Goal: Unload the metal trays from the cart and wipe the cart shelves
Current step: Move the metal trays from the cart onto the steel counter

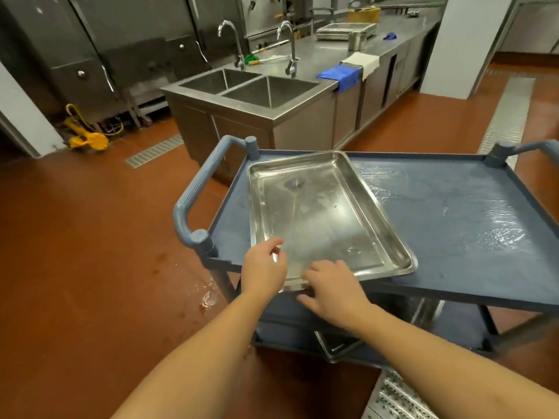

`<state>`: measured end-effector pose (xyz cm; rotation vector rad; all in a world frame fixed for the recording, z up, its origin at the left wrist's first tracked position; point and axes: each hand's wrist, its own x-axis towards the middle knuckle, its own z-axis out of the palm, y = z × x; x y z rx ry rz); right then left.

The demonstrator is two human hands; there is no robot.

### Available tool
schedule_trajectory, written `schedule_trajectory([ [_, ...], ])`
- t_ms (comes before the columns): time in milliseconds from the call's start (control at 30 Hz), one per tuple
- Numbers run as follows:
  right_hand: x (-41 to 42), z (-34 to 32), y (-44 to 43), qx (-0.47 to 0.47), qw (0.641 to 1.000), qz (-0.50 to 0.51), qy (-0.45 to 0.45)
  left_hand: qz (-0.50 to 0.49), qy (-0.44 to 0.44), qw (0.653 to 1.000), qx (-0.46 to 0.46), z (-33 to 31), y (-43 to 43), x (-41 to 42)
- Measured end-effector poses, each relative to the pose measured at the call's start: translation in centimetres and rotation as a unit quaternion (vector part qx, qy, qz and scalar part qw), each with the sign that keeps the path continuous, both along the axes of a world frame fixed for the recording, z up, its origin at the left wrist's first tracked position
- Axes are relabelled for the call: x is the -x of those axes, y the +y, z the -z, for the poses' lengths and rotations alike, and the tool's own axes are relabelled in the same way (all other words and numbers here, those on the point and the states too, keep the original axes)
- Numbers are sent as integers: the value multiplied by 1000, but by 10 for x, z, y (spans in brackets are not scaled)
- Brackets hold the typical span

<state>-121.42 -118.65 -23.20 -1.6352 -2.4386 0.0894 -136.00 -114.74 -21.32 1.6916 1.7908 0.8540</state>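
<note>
My left hand [263,265] curls its fingers on the rim at the near left corner of the tray [325,216]. My right hand [331,287] lays its fingers over the near rim with the thumb tucked beneath, so both hands grasp the same short edge. I judge this two-handed hold suits a wide, shallow pan that would tip if it were lifted from one corner. The tray lies skewed on the top shelf [453,225] of the cart [193,204], toward its left end. Its near corner overhangs the shelf edge, which leaves room for fingers and thumb to get under the lip. Unloading of this tray has, I judge, only begun, since most of its base sits on the shelf. The bare shelf to the right shines wet, so wiping remains to be done. A second tray [338,346] shows on the lower shelf [284,325], partly hidden behind my forearms. Beyond the cart stands a sink [272,89] set in a steel counter [326,52]. A blue cloth [338,75] hangs over the counter edge, and a stack of trays [344,31] farther along suggests the likely place to set this one down.
</note>
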Motion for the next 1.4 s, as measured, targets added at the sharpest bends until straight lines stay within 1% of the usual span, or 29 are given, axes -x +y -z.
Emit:
schedule_trajectory([
  [67,-33,2,-2,14,1000,22,-10,46,36,998,5,6,-5,-11],
  [133,-64,4,-5,8,999,44,-16,95,63,994,4,11,-9,-24],
  [167,-76,5,-7,8,998,53,-20,124,89,988,0,13,-12,-31],
  [233,-93,7,-9,27,996,71,-36,184,186,965,-11,15,-15,-43],
  [300,-103,9,-12,28,995,82,-43,216,278,936,-14,17,-17,-50],
  [333,-106,11,-12,23,995,85,-44,220,308,926,-12,18,-17,-53],
  [400,-107,13,-13,17,995,86,-36,217,341,915,-5,20,-19,-56],
  [600,-100,18,-8,16,996,82,-9,166,333,928,-19,25,-23,-57],
  [867,-91,15,-2,6,999,51,4,149,331,930,-55,29,-30,-50],
  [967,-83,13,-2,17,999,45,-6,145,331,929,-78,32,-35,-44],
  [1033,-75,13,-2,21,999,39,9,125,291,940,-130,38,-38,-42],
  [1100,-62,12,-3,17,996,32,75,79,177,968,-160,41,-45,-45],
  [1133,-53,9,-4,13,990,44,133,43,96,986,-133,38,-51,-50],
  [1167,-46,6,-6,15,978,67,197,-4,4,997,-80,35,-57,-55],
  [1200,-39,4,-9,23,961,94,260,-63,-84,994,-28,31,-63,-59],
  [1233,-32,3,-15,30,941,122,315,-120,-143,982,15,31,-67,-61],
  [1300,-23,4,-30,54,894,181,406,-190,-210,955,88,38,-74,-61],
  [1367,-19,10,-46,130,831,262,473,-236,-284,914,169,46,-78,-59],
  [1400,-18,14,-51,182,789,304,502,-259,-326,887,199,50,-78,-57],
])
